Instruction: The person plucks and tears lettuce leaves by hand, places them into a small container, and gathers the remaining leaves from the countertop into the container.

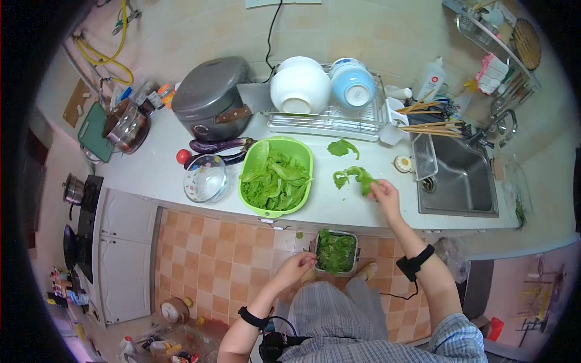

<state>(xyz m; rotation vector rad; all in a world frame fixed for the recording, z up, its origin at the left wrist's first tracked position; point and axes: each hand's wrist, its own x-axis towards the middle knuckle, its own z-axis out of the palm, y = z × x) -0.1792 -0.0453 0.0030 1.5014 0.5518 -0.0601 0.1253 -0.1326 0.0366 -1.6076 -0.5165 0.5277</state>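
My right hand (385,198) is over the counter, its fingers closed on a torn lettuce leaf (364,180). Part of that leaf lies on the white countertop, and another lettuce scrap (343,148) rests behind it. Lower down, my left hand (301,264) is beside the rim of a bin (356,252) on the floor, which is full of lettuce leaves (334,251). Its fingertips are pressed together; whether anything is between them is too small to see. A green basket (310,175) of lettuce (275,181) stands on the counter to the left.
Left of the basket are a glass bowl (206,179), eggplants (212,146), a tomato (183,156) and a rice cooker (212,91). Behind is a dish rack (327,125) with bowls (299,88). The sink (463,181) is on the right, with chopsticks (433,128) near it.
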